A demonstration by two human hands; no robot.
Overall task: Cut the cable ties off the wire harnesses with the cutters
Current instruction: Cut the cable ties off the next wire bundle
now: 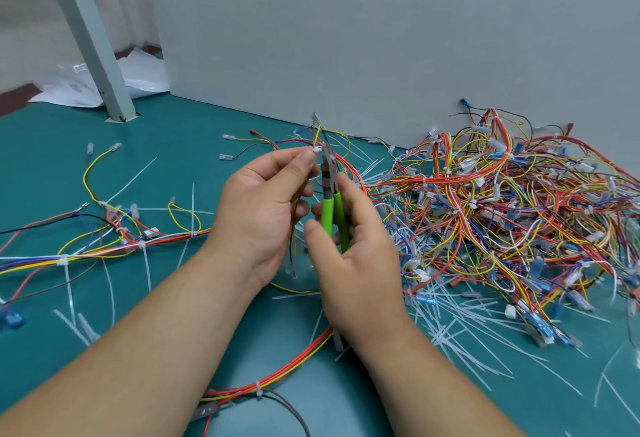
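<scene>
Teal surface (194, 159) is spread under everything, with a pale wall behind it. To the right, against that wall, a big heap (502, 201) of red, yellow, blue and white harnesses is piled; several white ties can be seen on it, so much of the task is judged to remain. To the left a long harness (104, 246) is laid out flat, its ties in place and their tails sticking out. Loose white strips (467, 326) are scattered in front of the heap, probably cut-off tie tails.

A thin bundle (320, 133) of yellow and black wires is raised at the middle of the view. It is pinched between thumb and forefinger of the left hand (263, 208), just below the tie, presumably so that the tie is steadied and turned toward the blades. The cutters (328, 208) are gripped by their green handles in the right hand (353, 253), nose upward, so the tip can be brought in from the side. The handles lie close together; whether the blades are parted cannot be told.

The small white tie (316, 150) is held at the left thumb tip, and the cutter tip is set just beside it. The cut appears not yet made.
</scene>
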